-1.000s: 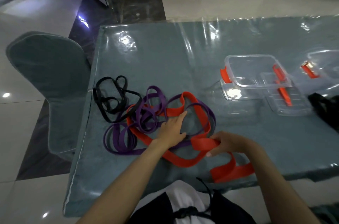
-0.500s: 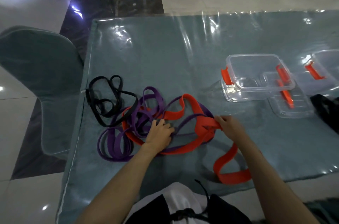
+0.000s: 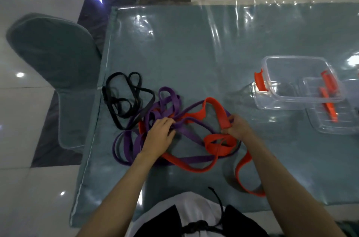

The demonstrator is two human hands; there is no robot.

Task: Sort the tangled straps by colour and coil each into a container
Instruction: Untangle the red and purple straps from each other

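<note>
Head view: right hand (image 3: 236, 126) pinches orange strap (image 3: 221, 112) at centre-right; left hand (image 3: 159, 135) curls into purple strap (image 3: 169, 101) tangle mid-frame. Orange runs rightward toward clear container (image 3: 295, 81), right of centre; right hand nearer.

The worktop (image 3: 194, 52) is a dull grey-green under a glossy clear film with white glare streaks. On it lie a black strap (image 3: 124, 101), a purple strap (image 3: 171, 99) and an orange-red strap (image 3: 219, 145). The container (image 3: 295, 81) at the right is clear plastic with orange-red latches, and the lid (image 3: 334, 120) near it is clear too. The chair (image 3: 52, 58) at the left is grey-green with pale piping. The floor (image 3: 29, 188) is white glossy tile with a dark marbled band.
</note>
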